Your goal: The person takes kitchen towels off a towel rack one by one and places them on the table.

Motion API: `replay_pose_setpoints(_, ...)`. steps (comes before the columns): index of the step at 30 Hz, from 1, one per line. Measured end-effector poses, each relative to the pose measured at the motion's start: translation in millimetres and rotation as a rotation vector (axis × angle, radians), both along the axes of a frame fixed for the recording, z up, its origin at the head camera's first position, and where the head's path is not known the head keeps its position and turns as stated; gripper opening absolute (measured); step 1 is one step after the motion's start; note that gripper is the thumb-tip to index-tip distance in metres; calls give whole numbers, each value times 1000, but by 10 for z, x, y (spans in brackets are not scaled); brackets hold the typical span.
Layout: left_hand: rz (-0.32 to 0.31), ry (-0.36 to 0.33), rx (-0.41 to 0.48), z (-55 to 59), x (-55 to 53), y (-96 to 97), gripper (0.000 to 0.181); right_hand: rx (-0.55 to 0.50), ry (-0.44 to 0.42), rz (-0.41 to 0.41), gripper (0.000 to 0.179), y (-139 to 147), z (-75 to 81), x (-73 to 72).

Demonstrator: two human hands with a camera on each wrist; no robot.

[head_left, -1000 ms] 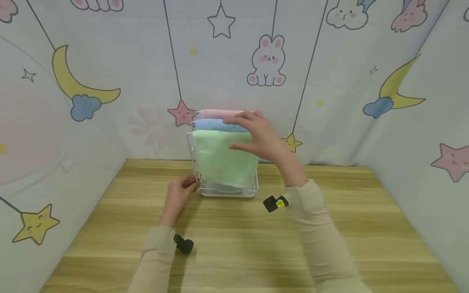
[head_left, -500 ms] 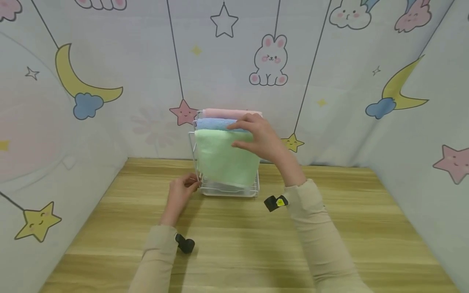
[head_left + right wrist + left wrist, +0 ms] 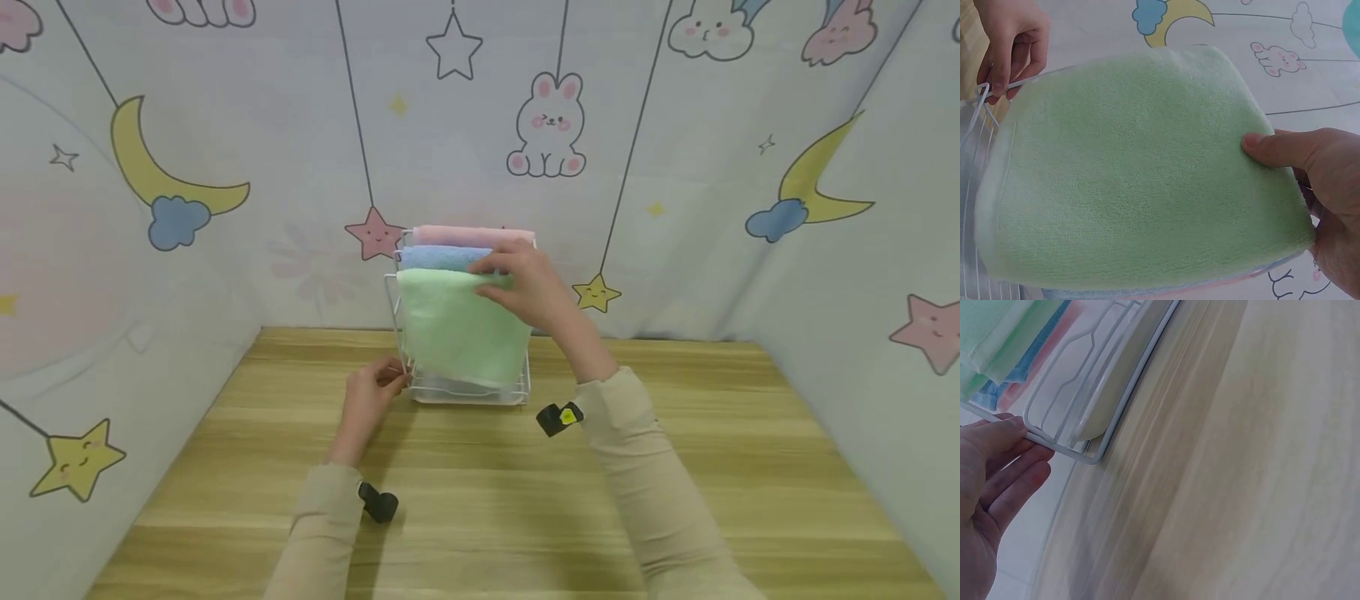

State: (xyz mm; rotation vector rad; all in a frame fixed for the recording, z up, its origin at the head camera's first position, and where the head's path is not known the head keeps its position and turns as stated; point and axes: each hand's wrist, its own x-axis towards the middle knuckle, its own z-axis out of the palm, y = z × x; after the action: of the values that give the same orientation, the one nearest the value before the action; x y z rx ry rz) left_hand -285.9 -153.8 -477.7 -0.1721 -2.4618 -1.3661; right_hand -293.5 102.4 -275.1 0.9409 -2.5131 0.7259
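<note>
A green towel (image 3: 465, 325) hangs over the front bar of a white wire rack (image 3: 397, 321), with a blue towel (image 3: 442, 257) and a pink towel (image 3: 472, 236) on the bars behind it. My right hand (image 3: 528, 283) pinches the green towel's top edge near its right end. In the right wrist view the thumb (image 3: 1266, 149) lies on its front face and the other fingers go behind, partly hidden. Low on the rack's left side, my left hand (image 3: 367, 400) pinches the white wire (image 3: 1041, 439) between thumb and fingers.
A shallow white tray (image 3: 1100, 403) sits in the rack's base. The rack stands on a wood-grain table (image 3: 480, 500), close to the back wall (image 3: 465, 150), a pale printed cloth. Similar cloth walls rise on both sides.
My right hand has lowered slightly, and its thumb and fingers have closed onto the green towel's top edge. My left hand stays on the rack's wire.
</note>
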Motion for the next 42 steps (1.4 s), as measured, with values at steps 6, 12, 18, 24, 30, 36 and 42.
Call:
replay_pose_setpoints(6,1,-6,0,5,14,-2,11,-67,45,-48,14,-54,-38,-24)
replay_pose_setpoints(12,2,-1,6,7,1,-5,11,-144,48,-91,10,-93,-41,-8)
replay_pose_setpoints(18,-3,-2,25,7,-4,1,11,-111,63,-89,11,-98,18,3)
replay_pose_setpoints(24,-9,-3,34,-3,3,1,11,-40,60,-44,14,-85,142,4)
replay_pose_setpoints(30,4,29,39,-29,-3,0,9,38,65,-45,14,-79,344,22)
replay_pose_setpoints(36,-3,-27,50,6,27,-3,10,26,72,-54,15,-56,590,51)
replay_pose_setpoints(42,-10,-33,49,12,21,-6,11,-72,52,-58,14,25,898,93)
